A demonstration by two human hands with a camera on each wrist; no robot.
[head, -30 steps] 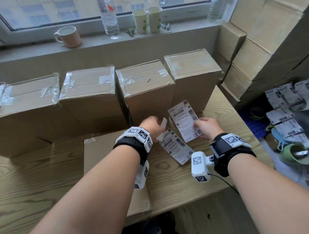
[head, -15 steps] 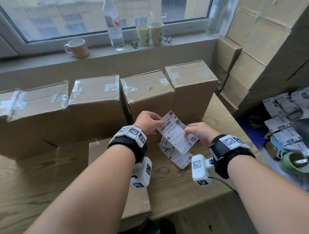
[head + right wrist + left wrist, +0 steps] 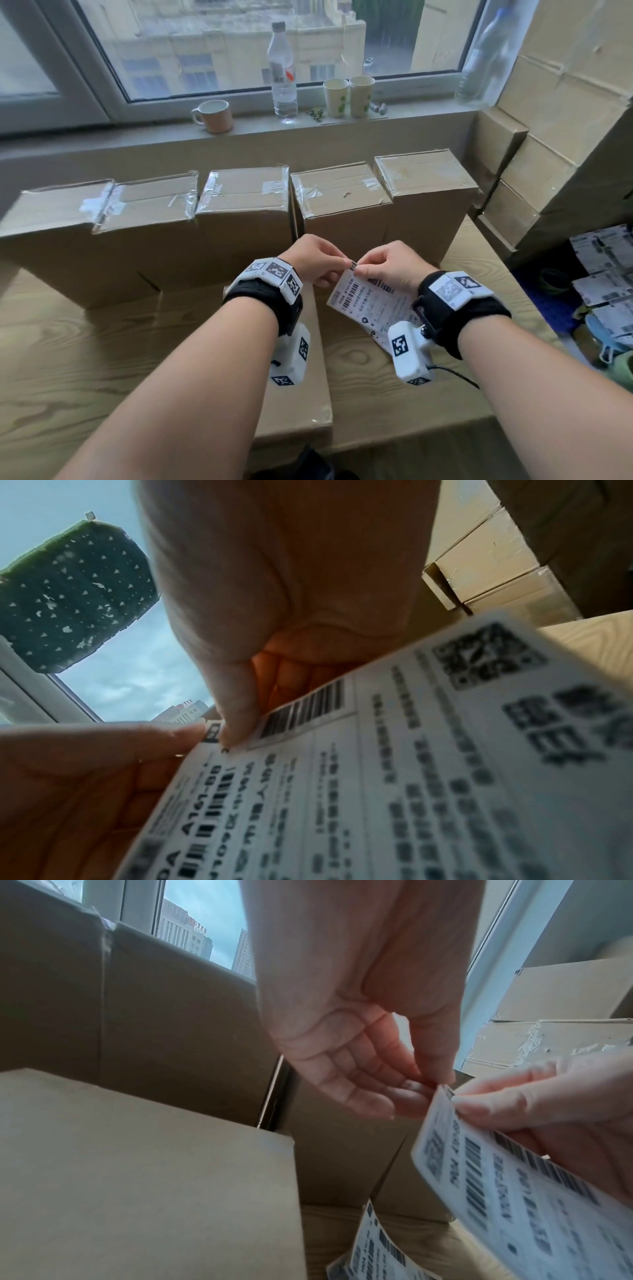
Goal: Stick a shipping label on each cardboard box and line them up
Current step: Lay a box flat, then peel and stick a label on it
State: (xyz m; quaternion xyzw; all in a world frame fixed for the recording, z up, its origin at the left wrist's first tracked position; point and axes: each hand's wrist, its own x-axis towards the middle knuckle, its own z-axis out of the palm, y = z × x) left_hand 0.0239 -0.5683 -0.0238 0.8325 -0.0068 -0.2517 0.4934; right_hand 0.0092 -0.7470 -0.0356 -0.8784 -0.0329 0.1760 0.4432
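Note:
A white shipping label with barcodes hangs in the air above the wooden table. My left hand and my right hand both pinch its top corner, fingertips almost touching. The left wrist view shows my left fingertips at the edge of the label, and a second label lying below. In the right wrist view my thumb presses the label. Several taped cardboard boxes stand in a row behind my hands. One box lies flat under my left wrist.
On the windowsill stand a mug, a water bottle and two paper cups. Large cartons are stacked at the right. More labels lie in a heap low on the right, off the table.
My right hand has lifted the label off the table. My left hand has come over to its top corner, and both hands now meet there, higher and closer together.

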